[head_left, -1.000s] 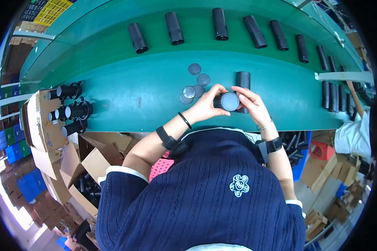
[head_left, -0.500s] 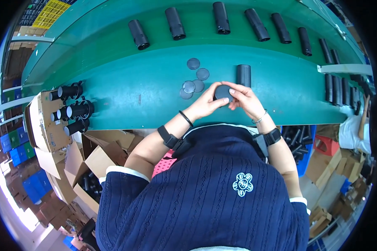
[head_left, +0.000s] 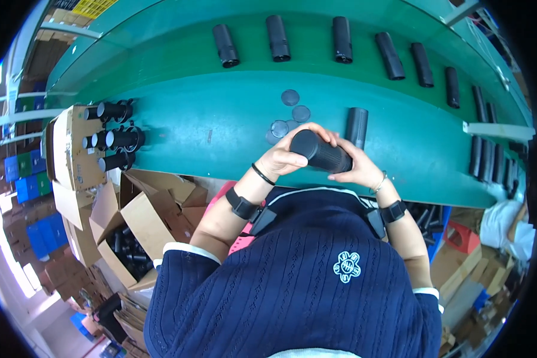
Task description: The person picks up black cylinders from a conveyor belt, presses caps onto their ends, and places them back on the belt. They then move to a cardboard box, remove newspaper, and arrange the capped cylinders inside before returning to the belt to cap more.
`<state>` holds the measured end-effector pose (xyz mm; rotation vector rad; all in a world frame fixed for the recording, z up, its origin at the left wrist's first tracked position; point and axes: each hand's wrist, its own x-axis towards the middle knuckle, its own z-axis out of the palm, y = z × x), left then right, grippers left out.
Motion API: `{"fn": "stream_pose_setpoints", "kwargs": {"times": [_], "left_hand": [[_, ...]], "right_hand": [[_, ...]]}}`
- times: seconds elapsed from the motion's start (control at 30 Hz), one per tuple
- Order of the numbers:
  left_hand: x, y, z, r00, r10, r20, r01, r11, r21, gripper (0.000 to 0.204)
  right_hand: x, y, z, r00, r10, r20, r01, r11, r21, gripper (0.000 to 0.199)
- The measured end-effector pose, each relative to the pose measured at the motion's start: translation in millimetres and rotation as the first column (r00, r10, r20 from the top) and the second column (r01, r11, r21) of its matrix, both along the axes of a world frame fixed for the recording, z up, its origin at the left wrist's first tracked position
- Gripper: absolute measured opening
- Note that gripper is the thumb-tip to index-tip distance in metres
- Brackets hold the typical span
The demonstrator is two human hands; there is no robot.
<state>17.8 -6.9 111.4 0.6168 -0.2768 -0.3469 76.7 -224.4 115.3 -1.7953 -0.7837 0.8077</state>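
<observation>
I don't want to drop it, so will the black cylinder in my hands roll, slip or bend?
The black cylinder would probably roll if laid on its round side. Its ribbed surface suggests decent grip. It looks stiff, with no visible dent between left hand and right hand.

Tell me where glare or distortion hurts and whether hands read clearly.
In the head view, a bright strip washes out at far left, the table looks bowed, and the corners go black; centrally in that view, left hand, right hand and tube look fairly sharp.
</observation>
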Motion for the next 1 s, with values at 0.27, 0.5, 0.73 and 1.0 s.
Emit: {"fn": "stream_pose_setpoints", "kwargs": {"times": [0.27,0.5,0.73,1.0], "left_hand": [[-13.7,-12.2,6.8,0.858,0.468,-0.212,-0.464,0.883,0.068,0.07],[-16.0,14.0,5.2,0.884,0.447,-0.14,-0.443,0.895,0.057,0.075],[7.3,64.2,-20.0,0.727,0.52,-0.448,-0.45,0.854,0.26,0.061],[101.2,332.5,-72.3,0.531,0.847,-0.015,-0.373,0.249,0.894,0.084]], "right_hand": [[18.0,21.4,-1.1,0.758,-0.21,0.618,0.194,0.977,0.093,0.071],[20.6,43.1,-6.1,0.781,-0.135,0.61,0.098,0.991,0.093,0.077],[12.8,77.6,-11.2,0.893,-0.045,0.449,0.08,0.995,-0.06,0.085],[21.0,2.5,-91.1,0.627,-0.548,0.554,0.763,0.29,-0.577,0.08]]}}
